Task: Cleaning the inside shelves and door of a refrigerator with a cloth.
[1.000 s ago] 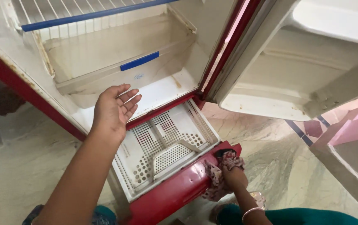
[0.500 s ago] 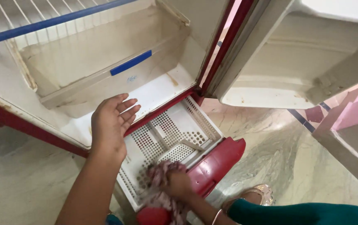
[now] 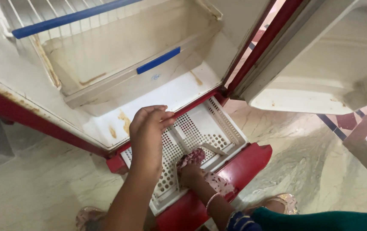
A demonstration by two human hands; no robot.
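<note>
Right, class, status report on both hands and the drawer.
Left hand open, resting on fridge ledge. Right hand pressing patterned cloth inside white perforated drawer. Nothing blocking.

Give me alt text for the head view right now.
Right hand presses a patterned cloth into the white perforated tray pulled out at the base of an open red fridge. Left hand hovers above the tray's left part.

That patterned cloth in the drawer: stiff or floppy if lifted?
Probably floppy: the patterned cloth is bunched up under the right hand. Likely light for its size. It may snag on the perforated white tray instead of sliding.
</note>
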